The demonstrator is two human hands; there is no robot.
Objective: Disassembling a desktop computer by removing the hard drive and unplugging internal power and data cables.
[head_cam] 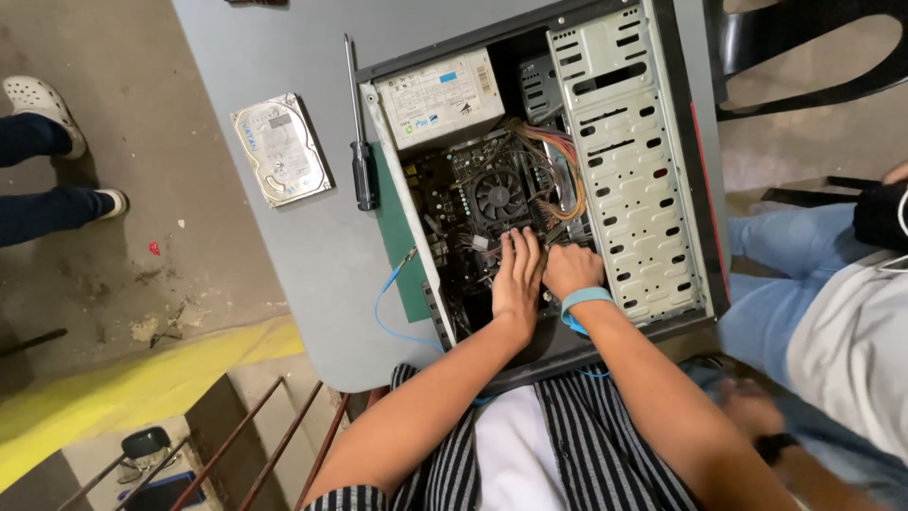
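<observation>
- Hands of the person are both inside an open computer case (662,189), which lies on its side at the right part of the grey desk (284,47) and reaches to the near edge.
- The left hand (516,276) lies flat, palm down, with fingers stretched and close together, on the dark circuit board (445,189), just below the round black fan (498,197). It seems to press on something, but I cannot tell if it holds anything.
- The right hand (570,268) is just beside the left one and touches it. Its fingers are curled into a loose fist, and what is under them is hidden. A light blue strap (584,301) goes around this wrist.
- A thin blue cable (386,317) runs over the near edge of the desk, and its clip end lies at the left rim of the case.
- A bundle of coloured wires (560,170) hangs between the fan and the grey perforated metal rack (624,161).
- A silver power supply box (440,97) sits at the far corner of the case.
- A screwdriver (358,132) with a black handle lies on the desk just beside the left wall of the case.
- A hard drive (281,149) lies flat near the left edge of the desk, apart from the screwdriver.
- Another person in blue jeans (785,274) sits at the right side.
</observation>
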